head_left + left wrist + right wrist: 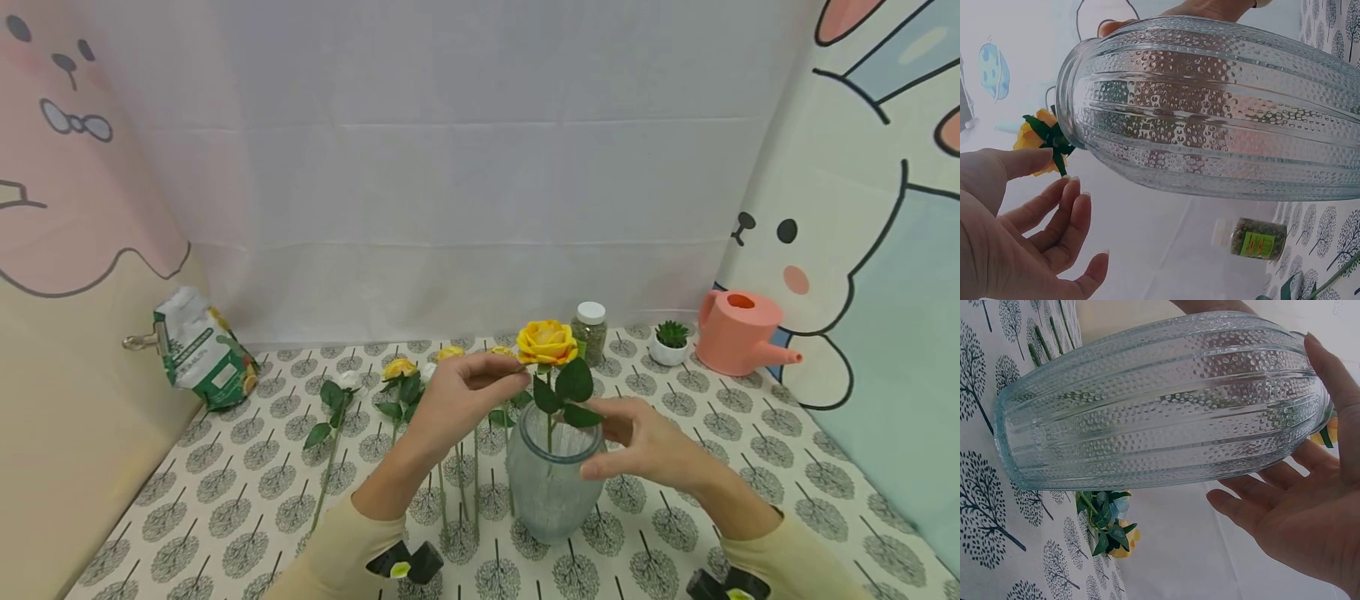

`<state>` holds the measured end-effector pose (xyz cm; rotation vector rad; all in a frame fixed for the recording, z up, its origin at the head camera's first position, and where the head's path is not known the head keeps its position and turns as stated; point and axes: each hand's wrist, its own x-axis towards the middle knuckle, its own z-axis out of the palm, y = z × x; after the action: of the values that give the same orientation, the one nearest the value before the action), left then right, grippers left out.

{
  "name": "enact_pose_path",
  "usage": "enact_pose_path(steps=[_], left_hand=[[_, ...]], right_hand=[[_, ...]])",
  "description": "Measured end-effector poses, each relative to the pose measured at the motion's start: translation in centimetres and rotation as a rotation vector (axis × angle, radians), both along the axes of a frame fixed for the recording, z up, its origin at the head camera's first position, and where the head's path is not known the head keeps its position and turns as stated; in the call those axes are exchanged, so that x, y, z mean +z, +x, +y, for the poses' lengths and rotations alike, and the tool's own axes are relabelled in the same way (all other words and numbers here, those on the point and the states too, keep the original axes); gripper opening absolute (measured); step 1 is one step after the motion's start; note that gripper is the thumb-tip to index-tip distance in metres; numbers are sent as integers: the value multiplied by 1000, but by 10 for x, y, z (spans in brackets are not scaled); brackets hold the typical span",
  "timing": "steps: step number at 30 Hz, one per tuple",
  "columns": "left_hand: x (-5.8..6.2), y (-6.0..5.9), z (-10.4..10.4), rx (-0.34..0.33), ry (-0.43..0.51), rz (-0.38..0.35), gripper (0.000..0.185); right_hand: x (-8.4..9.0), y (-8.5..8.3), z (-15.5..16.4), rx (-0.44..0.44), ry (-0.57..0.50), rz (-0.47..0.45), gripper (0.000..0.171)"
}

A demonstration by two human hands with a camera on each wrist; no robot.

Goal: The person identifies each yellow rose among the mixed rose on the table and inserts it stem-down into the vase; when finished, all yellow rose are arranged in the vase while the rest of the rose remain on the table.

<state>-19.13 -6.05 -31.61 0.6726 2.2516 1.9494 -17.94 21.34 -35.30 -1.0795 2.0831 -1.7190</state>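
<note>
Yellow rose (546, 342) stands upright in glass vase (551, 492) on tree-print table (225, 508). Left hand (457, 400) fingertips pinch stem just under bloom. Right hand (648, 446) beside vase rim, fingers relaxed, spread, thumb touching glass.

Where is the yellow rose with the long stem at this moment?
In the head view, the yellow rose stands in the glass vase at the table's centre, between the left hand and right hand.
</note>
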Motion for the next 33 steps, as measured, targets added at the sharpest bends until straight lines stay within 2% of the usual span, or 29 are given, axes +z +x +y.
enact_pose_path(steps=[7,11,14,17,21,26,29,33], left_hand=[[-6,-5,-19,113,-13,14,24],[-10,-14,-32,182,-16,42,24],[-11,-21,-43,266,-29,89,23],[-12,-29,-55,371,-90,131,22],[-18,-43,-70,490,-243,171,21],[-38,-63,-88,568,-375,168,20],[-52,-76,-100,591,-400,139,20],[-69,-87,-114,624,-408,63,20]], right_hand=[[-1,1,0,-8,3,-27,70],[-1,1,1,-3,2,-23,70],[-1,1,2,-2,-1,-19,70],[-1,1,2,-2,-4,-28,70],[0,1,2,0,-6,-44,69],[-1,2,1,0,-5,-42,69],[-1,1,2,1,-5,-29,69],[-1,0,1,0,-8,-25,68]])
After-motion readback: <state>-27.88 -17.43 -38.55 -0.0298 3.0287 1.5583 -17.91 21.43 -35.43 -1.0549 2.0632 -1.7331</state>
